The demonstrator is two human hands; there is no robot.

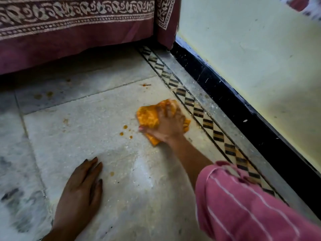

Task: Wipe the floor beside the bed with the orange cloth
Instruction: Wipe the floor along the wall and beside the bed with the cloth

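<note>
The orange cloth (148, 117) lies bunched on the pale marble floor (104, 110), close to the patterned tile border. My right hand (166, 125) presses down on top of it, fingers spread over the cloth, its arm in a pink striped sleeve. My left hand (83, 186) rests flat on the floor nearer to me, palm down, fingers together, holding nothing. Small orange-brown spots (125, 126) dot the floor just left of the cloth, and others lie farther left toward the bed (69, 32).
The bed's maroon patterned cover hangs to near the floor along the top. A diamond-patterned tile strip (198, 110) runs diagonally at the right, beside a black skirting (243, 108) and a pale wall (260, 58). Another spot (112, 173) lies near my left hand.
</note>
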